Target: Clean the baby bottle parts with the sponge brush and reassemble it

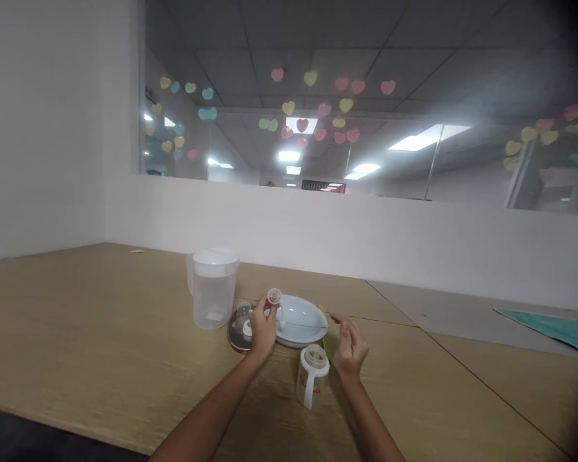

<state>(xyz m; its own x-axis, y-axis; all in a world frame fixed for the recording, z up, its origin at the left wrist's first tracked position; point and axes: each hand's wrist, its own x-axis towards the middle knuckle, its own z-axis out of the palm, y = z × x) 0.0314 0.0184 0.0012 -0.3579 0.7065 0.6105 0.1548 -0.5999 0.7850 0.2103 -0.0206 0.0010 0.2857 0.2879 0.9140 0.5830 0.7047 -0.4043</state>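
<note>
Landmark: the white bowl (304,323). Nearest, in front of the bowl, a clear bottle (318,396) with a white collar and handle stood upright, mouth uncovered, handle toward the wearer. Neither hand held it. Judged advice: forearms needed to stay wide of it, since a sleeve-height brush could have tipped it.

Right of the bowl, the right hand (350,346) was raised, fingers loosely bent, nothing seen in it. A yellow-and-green item (327,350) lay between this hand and the bowl. The free hand was well placed to steady the far side of whatever the other one held.

Over the bowl's left edge, the left hand (264,328) pinched a small clear round part (274,296), its circular face toward the wearer. A slim piece with a white end (282,323) showed below; whether it hung from the part could not be made out. Judged best: a light pinch on the outer rim, inner face untouched, work kept above the bowl to catch a slip.

Left of the bowl, a dark tray (236,340) bore a clear dome (243,311). Farther back, behind and left of the bowl, stood a lidded pitcher (214,289), safely out of elbow reach
</note>
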